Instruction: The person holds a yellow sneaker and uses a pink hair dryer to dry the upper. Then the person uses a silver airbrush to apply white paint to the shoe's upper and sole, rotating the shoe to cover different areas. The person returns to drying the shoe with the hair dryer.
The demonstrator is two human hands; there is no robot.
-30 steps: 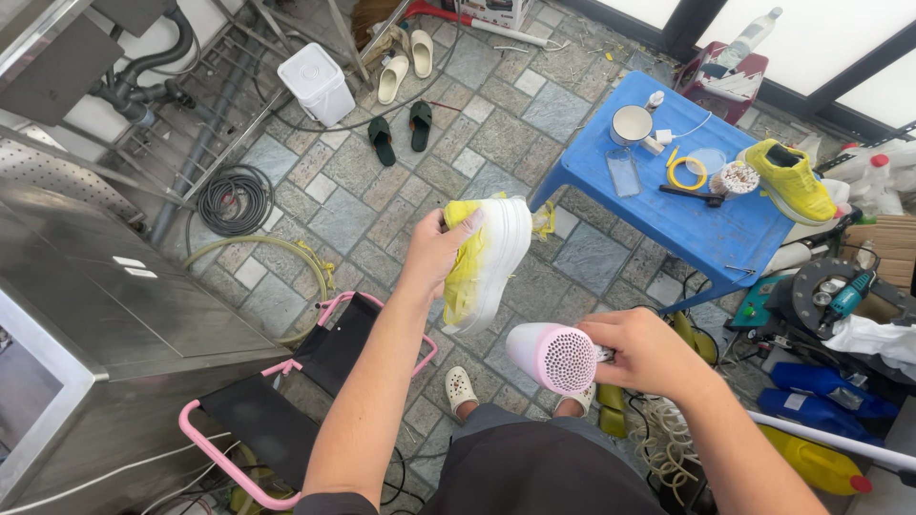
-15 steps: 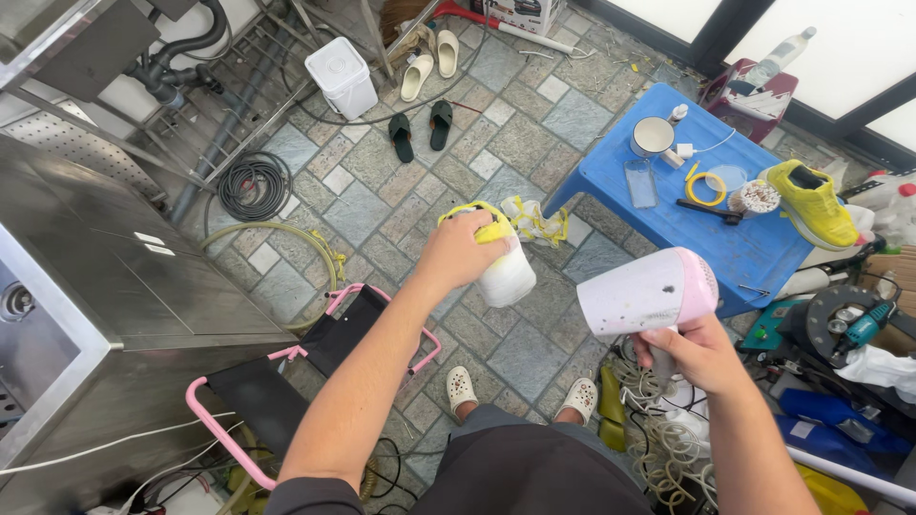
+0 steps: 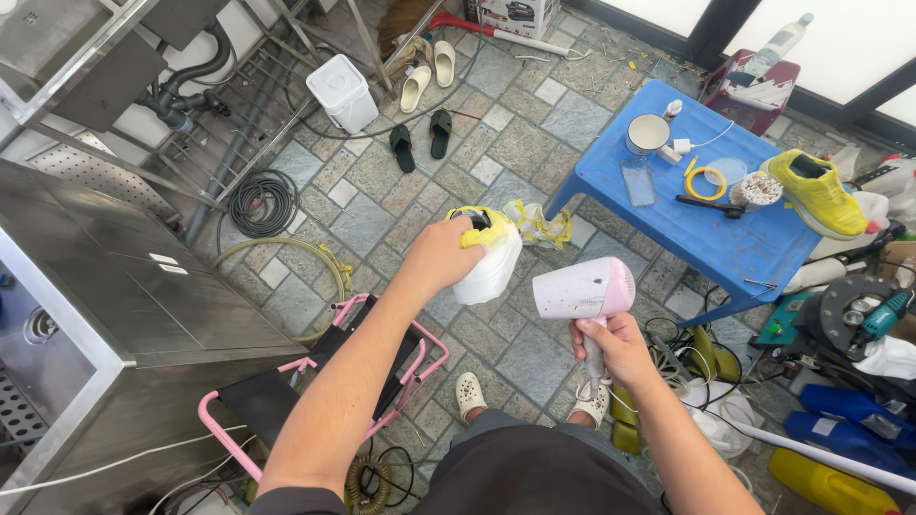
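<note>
From the head camera, the left hand [image 3: 441, 256] is closed around the heel of a yellow and white shoe [image 3: 487, 256], held in the air above the tiled floor [image 3: 534, 124]. The right hand [image 3: 611, 345] grips the handle of a pink hair dryer [image 3: 584, 288], its mouth just beside the shoe. The shoe looks light and soft; I think the heel is the firmest place to hold it.

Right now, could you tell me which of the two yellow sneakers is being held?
The one with the white sole in the left hand, beside the hair dryer; the other yellow sneaker lies on the blue table.
</note>
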